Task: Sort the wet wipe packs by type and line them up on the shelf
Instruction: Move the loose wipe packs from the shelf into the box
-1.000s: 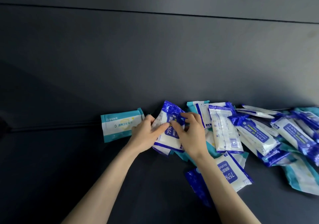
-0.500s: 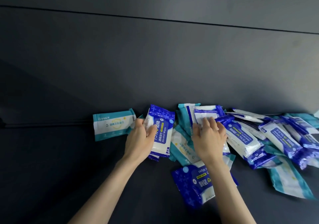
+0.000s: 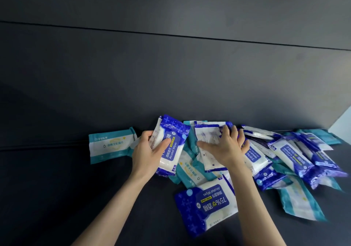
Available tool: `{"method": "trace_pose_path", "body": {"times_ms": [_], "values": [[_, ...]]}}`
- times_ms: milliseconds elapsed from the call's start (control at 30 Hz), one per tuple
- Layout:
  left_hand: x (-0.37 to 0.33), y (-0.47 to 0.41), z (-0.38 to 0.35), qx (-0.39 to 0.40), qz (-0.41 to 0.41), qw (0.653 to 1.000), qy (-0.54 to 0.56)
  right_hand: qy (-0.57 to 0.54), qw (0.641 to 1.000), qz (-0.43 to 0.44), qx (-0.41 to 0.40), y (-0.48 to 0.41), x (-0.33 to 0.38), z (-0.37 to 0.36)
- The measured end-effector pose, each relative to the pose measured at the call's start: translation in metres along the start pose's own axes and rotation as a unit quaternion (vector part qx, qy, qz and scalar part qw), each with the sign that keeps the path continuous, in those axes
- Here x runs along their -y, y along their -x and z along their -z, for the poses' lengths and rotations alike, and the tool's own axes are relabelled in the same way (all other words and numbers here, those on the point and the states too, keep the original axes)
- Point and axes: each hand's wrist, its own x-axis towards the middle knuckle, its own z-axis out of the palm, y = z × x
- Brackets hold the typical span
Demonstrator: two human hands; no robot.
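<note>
Not much else going on here tbh. Behind everything there's a big dark grey back panel [image 3: 171, 86], matte and plain, a bit lighter toward its right end. A thin black seam [image 3: 171, 35] runs across it, dropping slightly to the right, with another dark panel [image 3: 171, 1] above it. At the right end a small pale sliver of wall [image 3: 342, 121] pokes in. Can't tell what that is exactly.

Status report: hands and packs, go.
Left hand grips blue alcohol-wipe pack. Right hand flat on white pack atop unsorted pile. Teal pack alone at left.
</note>
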Motion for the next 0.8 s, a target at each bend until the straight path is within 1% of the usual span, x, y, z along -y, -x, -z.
{"method": "trace_pose_path", "body": {"times_ms": [133, 267, 333, 433, 533, 600, 700, 800], "values": [[-0.001, -0.003, 0.002, 0.000, 0.021, 0.998, 0.060, -0.024, 0.999, -0.027, -0.025, 0.008, -0.017, 0.005], [-0.009, 0.002, 0.000, 0.010, 0.027, 0.994, 0.102, -0.032, 0.992, -0.062, -0.101, 0.014, -0.030, 0.011], [-0.014, 0.006, -0.006, 0.025, 0.037, 0.992, 0.117, -0.019, 0.990, -0.068, -0.119, 0.017, -0.035, 0.015], [-0.020, 0.012, -0.023, 0.065, 0.058, 0.988, 0.128, 0.001, 0.992, -0.089, -0.088, 0.021, -0.044, 0.021], [-0.019, 0.017, -0.038, 0.106, 0.067, 0.988, 0.094, 0.050, 0.991, -0.109, -0.054, 0.019, -0.049, 0.023], [-0.014, 0.019, -0.044, 0.105, 0.076, 0.988, 0.084, 0.071, 0.990, -0.117, -0.042, 0.016, -0.052, 0.024], [-0.013, 0.020, -0.046, 0.089, 0.088, 0.989, 0.084, 0.020, 0.991, -0.110, -0.069, 0.016, -0.058, 0.024], [-0.013, 0.023, -0.047, 0.087, 0.084, 0.989, 0.085, -0.066, 0.987, -0.061, -0.132, 0.020, -0.063, 0.031]]}}
